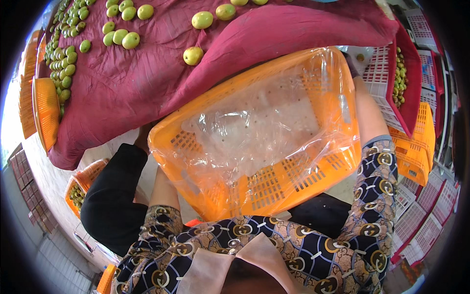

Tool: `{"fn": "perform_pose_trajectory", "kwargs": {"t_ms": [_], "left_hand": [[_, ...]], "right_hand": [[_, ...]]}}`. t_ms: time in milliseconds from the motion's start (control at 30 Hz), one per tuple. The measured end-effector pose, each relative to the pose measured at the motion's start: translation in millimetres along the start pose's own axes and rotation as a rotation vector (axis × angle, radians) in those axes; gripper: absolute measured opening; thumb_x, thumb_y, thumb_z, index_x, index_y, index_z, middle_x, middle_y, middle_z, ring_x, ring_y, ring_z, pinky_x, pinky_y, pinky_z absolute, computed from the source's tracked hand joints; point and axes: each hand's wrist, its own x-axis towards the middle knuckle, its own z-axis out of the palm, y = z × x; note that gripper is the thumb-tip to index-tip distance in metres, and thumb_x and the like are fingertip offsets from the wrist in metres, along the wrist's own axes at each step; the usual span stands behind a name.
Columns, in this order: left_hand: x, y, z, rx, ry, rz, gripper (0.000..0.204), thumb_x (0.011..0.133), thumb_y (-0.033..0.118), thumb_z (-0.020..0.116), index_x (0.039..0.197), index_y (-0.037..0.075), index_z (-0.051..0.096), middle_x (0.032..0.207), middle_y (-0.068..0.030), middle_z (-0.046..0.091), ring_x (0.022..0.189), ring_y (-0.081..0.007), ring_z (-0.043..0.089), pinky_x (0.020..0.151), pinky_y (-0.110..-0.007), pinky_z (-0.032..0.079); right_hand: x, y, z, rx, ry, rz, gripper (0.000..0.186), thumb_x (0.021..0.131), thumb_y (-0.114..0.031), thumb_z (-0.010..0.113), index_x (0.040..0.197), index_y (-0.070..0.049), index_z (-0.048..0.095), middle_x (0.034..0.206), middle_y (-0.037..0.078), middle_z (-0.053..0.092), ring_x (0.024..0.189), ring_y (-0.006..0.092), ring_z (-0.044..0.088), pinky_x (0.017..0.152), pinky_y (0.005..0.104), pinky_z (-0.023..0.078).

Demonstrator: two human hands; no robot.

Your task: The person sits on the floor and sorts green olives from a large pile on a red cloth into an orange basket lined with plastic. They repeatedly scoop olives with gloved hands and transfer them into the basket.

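Plastic-lined orange crate [293,181] over maroon cloth [147,73]

A clear plastic bag [254,127] lines the orange plastic crate [274,191] in the middle; it is crumpled, shiny, and folded over the rim. No labels, signs or screens are visible.

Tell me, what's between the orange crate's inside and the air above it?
A clear plastic bag lines the orange crate, spread over its floor and walls. The head view shows nothing else inside. Green fruit lies beyond, on the red cloth.
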Motion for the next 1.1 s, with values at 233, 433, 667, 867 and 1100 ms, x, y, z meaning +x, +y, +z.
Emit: {"fn": "perform_pose_trajectory", "kwargs": {"t_ms": [233,433,667,867,1100], "left_hand": [[30.5,7.6,7.2,-0.088,0.03,0.023,0.02,0.097,0.021,0.061,0.094,0.002,0.065,0.083,-0.005,0.063,0.073,-0.0145,0.059,0.065,-0.029,0.048],[38.1,24.7,7.2,-0.108,0.041,0.055,0.021,0.097,0.021,0.062,0.091,0.002,0.065,0.08,-0.0038,0.062,0.073,-0.0136,0.058,0.065,-0.029,0.047],[10.2,52.9,7.4,-0.109,0.044,0.138,0.023,0.097,0.022,0.062,0.087,0.002,0.065,0.077,-0.0024,0.06,0.074,-0.0126,0.056,0.066,-0.028,0.046],[-58.4,62.0,5.2,-0.015,0.12,0.513,0.024,0.098,0.022,0.063,0.084,0.002,0.065,0.074,-0.0012,0.059,0.074,-0.0117,0.055,0.066,-0.028,0.045],[-259.8,38.9,58.0,1.152,-0.939,1.652,0.011,0.08,0.003,0.065,0.091,0.007,0.066,0.079,-0.0089,0.062,0.075,-0.0306,0.062,0.069,-0.043,0.046]], "right_hand": [[28.5,13.4,-2.9,-0.046,0.026,0.108,0.028,0.1,-0.022,0.057,0.119,-0.005,0.068,0.112,0.006,0.071,0.1,0.0193,0.067,0.089,0.0319,0.051],[39.8,22.6,-10.4,-0.058,0.044,0.119,0.026,0.1,-0.019,0.057,0.118,-0.004,0.068,0.11,0.009,0.072,0.097,0.0214,0.068,0.086,0.0321,0.052],[-21.4,-33.7,-56.0,-0.074,0.267,-0.074,0.023,0.1,-0.015,0.056,0.116,-0.004,0.069,0.107,0.011,0.073,0.094,0.0239,0.07,0.082,0.0324,0.054],[-225.5,-148.2,-17.9,-0.087,-0.442,-0.937,0.008,0.09,-0.009,0.067,0.094,-0.003,0.069,0.089,0.011,0.069,0.084,0.0306,0.068,0.077,0.0364,0.053],[-273.2,-125.9,98.2,-0.623,-0.806,-1.111,0.042,0.086,-0.031,0.072,0.125,-0.017,0.064,0.133,0.012,0.059,0.119,0.0362,0.057,0.096,0.0469,0.05]]}}
